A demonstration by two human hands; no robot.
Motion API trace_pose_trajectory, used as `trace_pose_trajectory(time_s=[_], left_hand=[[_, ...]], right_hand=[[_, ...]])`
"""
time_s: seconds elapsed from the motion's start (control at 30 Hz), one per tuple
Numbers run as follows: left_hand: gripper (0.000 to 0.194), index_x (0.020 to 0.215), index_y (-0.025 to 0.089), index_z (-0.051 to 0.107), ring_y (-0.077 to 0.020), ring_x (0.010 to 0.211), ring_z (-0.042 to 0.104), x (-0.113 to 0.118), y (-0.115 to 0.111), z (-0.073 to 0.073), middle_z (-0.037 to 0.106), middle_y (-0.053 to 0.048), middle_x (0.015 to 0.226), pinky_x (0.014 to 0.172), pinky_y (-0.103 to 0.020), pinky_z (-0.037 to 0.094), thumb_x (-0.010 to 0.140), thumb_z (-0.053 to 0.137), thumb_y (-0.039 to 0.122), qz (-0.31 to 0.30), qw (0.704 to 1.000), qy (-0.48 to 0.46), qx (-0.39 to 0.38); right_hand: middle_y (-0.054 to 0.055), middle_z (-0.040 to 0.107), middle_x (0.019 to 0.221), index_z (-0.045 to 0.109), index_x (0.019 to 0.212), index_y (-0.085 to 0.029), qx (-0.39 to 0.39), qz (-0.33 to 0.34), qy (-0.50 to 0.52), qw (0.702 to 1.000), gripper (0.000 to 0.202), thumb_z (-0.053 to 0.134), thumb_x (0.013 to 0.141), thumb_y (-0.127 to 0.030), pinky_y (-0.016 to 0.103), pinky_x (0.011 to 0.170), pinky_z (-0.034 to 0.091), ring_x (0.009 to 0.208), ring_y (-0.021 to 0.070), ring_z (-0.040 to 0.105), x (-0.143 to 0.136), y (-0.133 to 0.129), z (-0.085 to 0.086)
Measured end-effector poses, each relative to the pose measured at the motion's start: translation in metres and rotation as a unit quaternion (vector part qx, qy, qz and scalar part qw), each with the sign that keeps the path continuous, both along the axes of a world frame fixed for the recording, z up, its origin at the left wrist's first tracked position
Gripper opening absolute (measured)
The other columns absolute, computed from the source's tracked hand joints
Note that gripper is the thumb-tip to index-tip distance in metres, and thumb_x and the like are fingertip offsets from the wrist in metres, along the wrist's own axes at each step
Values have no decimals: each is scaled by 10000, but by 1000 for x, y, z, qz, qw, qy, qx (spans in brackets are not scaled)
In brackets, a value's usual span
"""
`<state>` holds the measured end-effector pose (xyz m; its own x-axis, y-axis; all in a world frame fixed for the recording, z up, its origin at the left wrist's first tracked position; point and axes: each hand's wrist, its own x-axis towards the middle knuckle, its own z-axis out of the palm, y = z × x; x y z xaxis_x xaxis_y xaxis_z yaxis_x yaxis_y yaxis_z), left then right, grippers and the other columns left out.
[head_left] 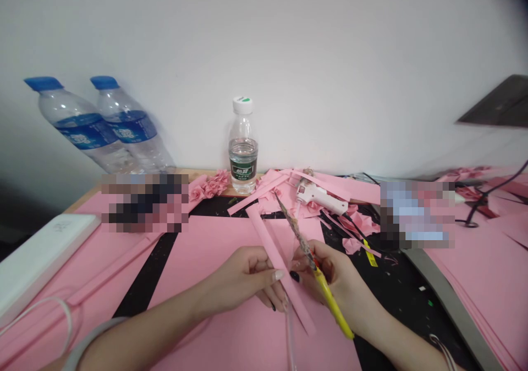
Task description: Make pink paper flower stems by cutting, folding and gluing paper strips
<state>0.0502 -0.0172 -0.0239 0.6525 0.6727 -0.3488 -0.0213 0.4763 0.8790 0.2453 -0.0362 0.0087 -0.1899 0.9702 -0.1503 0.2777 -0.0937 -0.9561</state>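
Note:
My left hand [258, 280] is closed on a folded pink paper strip [278, 261], thumb on top and fingers curled beneath. The strip slants from upper left to lower right above a pink sheet [198, 250]. A thin translucent rod [291, 332] runs down from under my left fingers. In my right hand [334, 277] are scissors [325, 291] with a yellow handle and stained blades pointing up and away. The right fingertips also come up to the strip's right side; whether they pinch it is partly hidden behind the scissors.
A white glue gun [319, 195] lies among pink paper scraps behind my hands. A water bottle [243, 151] stands at the wall, with folded paper flowers [212, 186] beside it. Two larger bottles [132, 123] and a white power bank [49, 261] are left. Pink sheets [487, 272] lie right.

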Motion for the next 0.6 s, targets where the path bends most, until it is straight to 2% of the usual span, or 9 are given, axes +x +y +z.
trace_pose_trajectory(time_s=[0.13,0.3,0.37,0.47,0.6], left_hand=[[349,827,135,615,-170,641,729,-1,0,1,757,-94,742,603,-243,553,832,712,471,1,1000,-25,3],[322,777,133,613,-150,533,652,-4,0,3,679,-45,640,546,-252,518,810,715,436,-6,997,-75,8],[263,748,134,610,-112,490,567,-7,1,2,605,-2,596,515,-226,469,774,722,370,19,996,-85,15],[173,712,134,612,-75,467,424,-10,4,0,482,41,558,451,-187,328,703,694,286,59,994,-94,13],[159,711,138,608,-70,468,348,-13,7,-3,439,47,549,443,-201,215,678,668,281,72,991,-107,19]], right_hand=[[-26,526,682,538,775,-197,-13,-17,21,1000,150,649,724,-284,227,445,323,519,97,403,4,4,-2],[-87,395,594,540,848,-203,0,-55,13,998,194,660,709,-267,223,420,275,465,85,338,15,11,-9],[-92,371,588,515,812,-212,18,-71,4,997,215,690,701,-270,220,419,262,467,83,334,18,13,-11],[-89,375,600,480,780,-222,35,-85,11,996,278,733,709,-311,211,410,274,461,75,335,22,16,-11],[-97,377,588,472,839,-233,1,-80,53,995,293,700,774,-406,199,360,292,410,71,328,24,16,-11]])
